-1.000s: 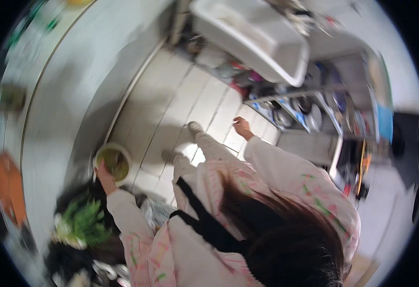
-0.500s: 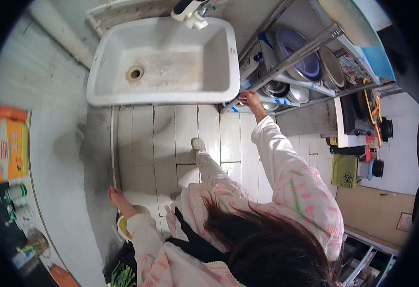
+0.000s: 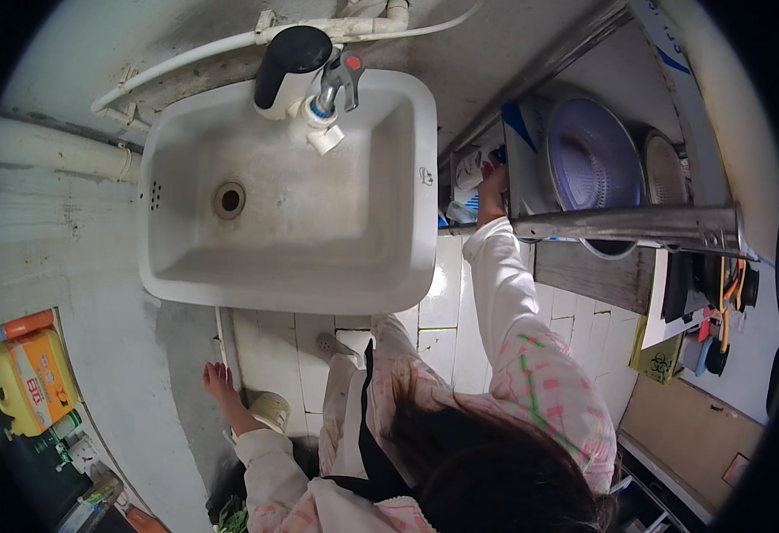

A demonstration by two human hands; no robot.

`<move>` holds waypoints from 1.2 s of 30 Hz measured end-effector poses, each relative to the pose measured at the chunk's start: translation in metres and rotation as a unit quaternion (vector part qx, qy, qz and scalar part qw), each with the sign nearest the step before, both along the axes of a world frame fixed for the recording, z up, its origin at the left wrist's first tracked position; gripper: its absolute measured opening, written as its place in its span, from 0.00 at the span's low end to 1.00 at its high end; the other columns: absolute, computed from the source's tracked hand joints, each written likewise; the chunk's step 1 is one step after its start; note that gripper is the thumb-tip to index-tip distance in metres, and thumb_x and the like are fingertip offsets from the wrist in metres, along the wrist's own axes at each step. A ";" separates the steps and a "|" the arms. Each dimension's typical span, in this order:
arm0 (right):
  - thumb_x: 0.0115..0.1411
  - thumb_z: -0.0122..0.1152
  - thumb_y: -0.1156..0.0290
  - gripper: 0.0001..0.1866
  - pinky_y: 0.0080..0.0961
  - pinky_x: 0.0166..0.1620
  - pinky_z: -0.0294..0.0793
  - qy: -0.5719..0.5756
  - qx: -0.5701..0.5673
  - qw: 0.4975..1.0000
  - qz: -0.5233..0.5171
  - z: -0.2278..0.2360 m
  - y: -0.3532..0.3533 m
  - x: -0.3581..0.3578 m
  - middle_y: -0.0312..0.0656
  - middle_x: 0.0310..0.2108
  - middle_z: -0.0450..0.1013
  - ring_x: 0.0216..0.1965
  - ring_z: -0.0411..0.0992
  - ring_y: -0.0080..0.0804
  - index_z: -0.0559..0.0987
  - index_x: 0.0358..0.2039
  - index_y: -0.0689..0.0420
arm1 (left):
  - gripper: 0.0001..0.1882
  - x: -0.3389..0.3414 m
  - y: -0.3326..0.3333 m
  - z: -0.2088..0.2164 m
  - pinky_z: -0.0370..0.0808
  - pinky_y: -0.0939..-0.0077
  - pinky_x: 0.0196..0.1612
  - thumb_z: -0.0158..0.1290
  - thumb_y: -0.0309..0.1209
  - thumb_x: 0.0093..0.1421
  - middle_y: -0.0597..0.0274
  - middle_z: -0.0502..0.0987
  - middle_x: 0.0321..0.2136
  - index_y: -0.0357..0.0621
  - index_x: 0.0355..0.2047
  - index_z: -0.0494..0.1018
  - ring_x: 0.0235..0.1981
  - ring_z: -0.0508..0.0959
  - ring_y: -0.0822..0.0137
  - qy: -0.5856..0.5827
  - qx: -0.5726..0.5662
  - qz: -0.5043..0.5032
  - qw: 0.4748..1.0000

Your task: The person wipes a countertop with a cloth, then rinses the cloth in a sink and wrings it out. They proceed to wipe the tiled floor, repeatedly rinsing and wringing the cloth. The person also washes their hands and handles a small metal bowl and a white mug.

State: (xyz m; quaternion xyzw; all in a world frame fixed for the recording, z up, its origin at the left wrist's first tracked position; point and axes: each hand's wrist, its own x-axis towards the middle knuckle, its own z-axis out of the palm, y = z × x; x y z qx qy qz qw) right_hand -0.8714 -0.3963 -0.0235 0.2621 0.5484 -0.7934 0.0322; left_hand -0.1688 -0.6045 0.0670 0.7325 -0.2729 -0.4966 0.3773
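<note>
My right hand (image 3: 492, 188) reaches into the lower level of the metal shelf right of the sink. It is at a white container (image 3: 470, 169) and a dark blue cap (image 3: 497, 156); most of its fingers are hidden, so a grip cannot be made out. My left hand (image 3: 220, 387) hangs low beside the left wall, empty, its fingers loosely bent and slightly apart. The white sink (image 3: 287, 298) lies ahead of me with a bare basin and drain hole. Over its back edge stand a grey-handled tap (image 3: 341, 80) and a black-and-white tap unit (image 3: 292, 71).
A purple colander (image 3: 592, 155) and other metal bowls sit on the shelf, behind its front rail (image 3: 620, 226). Below my left hand stands a pale bucket (image 3: 270, 410). At far left is a yellow oil jug (image 3: 30, 382). Cooking utensils (image 3: 725, 302) hang at far right.
I have stepped closer to the sink. My right hand has moved from the shelf's front edge to inside its lower level. My left hand still hangs by the wall.
</note>
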 end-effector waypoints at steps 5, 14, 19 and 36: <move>0.57 0.41 0.55 0.16 0.18 0.19 0.63 0.057 0.061 0.996 0.040 -0.011 0.001 -0.013 0.42 0.27 0.69 0.20 0.66 0.28 0.65 0.35 0.54 | 0.17 -0.024 -0.012 0.002 0.72 0.74 0.38 0.50 0.37 0.55 0.62 0.71 0.35 0.47 0.43 0.64 0.36 0.72 0.67 0.021 0.019 -0.051 0.998; 0.55 0.45 0.57 0.11 0.20 0.15 0.52 -0.001 0.027 0.999 0.031 -0.032 -0.001 -0.042 0.35 0.18 0.60 0.14 0.55 0.24 0.63 0.24 0.50 | 0.15 -0.065 -0.021 0.003 0.71 0.77 0.36 0.49 0.33 0.55 0.64 0.72 0.33 0.46 0.43 0.65 0.35 0.73 0.70 0.006 0.032 -0.137 0.990; 0.54 0.48 0.59 0.12 0.20 0.13 0.45 -0.018 0.013 0.999 0.037 -0.033 0.002 -0.050 0.32 0.13 0.56 0.10 0.49 0.21 0.62 0.18 0.47 | 0.14 -0.072 -0.017 0.006 0.71 0.80 0.35 0.49 0.32 0.55 0.65 0.73 0.31 0.46 0.42 0.66 0.33 0.73 0.72 -0.010 0.048 -0.162 0.986; 0.54 0.40 0.70 0.09 0.21 0.28 0.60 0.177 0.418 0.874 0.174 -0.004 0.013 -0.003 0.39 0.18 0.64 0.22 0.61 0.30 0.68 0.20 0.57 | 0.21 -0.073 0.081 0.202 0.68 0.76 0.44 0.54 0.27 0.51 0.64 0.71 0.38 0.41 0.46 0.65 0.41 0.70 0.71 0.249 0.445 -0.708 0.489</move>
